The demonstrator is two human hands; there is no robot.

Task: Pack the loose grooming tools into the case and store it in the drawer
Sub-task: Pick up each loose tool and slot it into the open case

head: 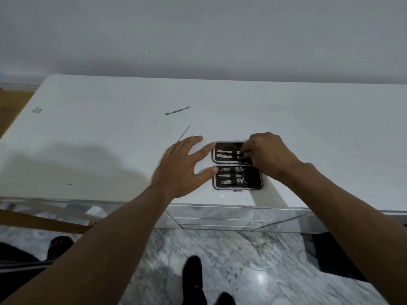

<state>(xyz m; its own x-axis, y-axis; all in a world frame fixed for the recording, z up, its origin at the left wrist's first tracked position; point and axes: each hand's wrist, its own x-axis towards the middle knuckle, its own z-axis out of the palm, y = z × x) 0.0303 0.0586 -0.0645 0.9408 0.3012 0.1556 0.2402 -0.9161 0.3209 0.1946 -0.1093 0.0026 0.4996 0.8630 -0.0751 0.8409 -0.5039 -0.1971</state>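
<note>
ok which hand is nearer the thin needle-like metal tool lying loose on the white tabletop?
Left. The left hand lies open just below the thin needle-like metal tool, fingertips almost at its near end. The right hand is farther right, fingers working inside the open dark case.

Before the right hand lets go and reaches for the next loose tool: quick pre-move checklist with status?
1. Case open flat on the dresser top: ok.
2. Left hand steadying the case edge, fingertips touching: ok.
3. Tool under the right hand fully under its strap: cannot tell, fingers cover it.
4. Lower half's tools strapped in: ok.
5. Loose tools all packed: not ok; flat pusher and thin pick lie on the top.
6. Drawer open: not ok.
</note>
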